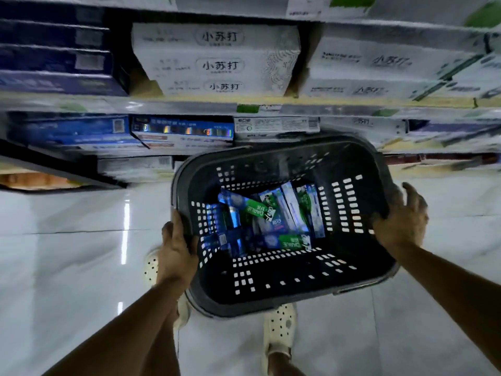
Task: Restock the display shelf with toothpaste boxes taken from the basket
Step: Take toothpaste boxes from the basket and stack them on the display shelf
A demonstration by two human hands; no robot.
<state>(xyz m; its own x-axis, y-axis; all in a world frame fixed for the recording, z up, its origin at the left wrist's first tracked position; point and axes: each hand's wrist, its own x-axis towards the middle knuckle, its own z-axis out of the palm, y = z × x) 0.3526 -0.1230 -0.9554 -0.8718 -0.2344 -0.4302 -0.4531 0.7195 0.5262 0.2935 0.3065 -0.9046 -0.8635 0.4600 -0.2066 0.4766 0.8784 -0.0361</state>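
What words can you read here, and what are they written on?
"小苏打": on each of three stacked white boxes on the shelf.
"DARLIE": upside down, on two green boxes in the basket.
Print on the blue boxes below and the small print elsewhere: too blurred to read.

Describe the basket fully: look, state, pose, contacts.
The basket is dark grey plastic, rectangular with rounded corners, a thick rim and walls pierced by small square holes. It is held above the floor, tilted, before the display shelf. Blue and green toothpaste boxes lie jumbled on its bottom. The left hand grips its left rim; the right hand holds its right side, fingers spread outside.
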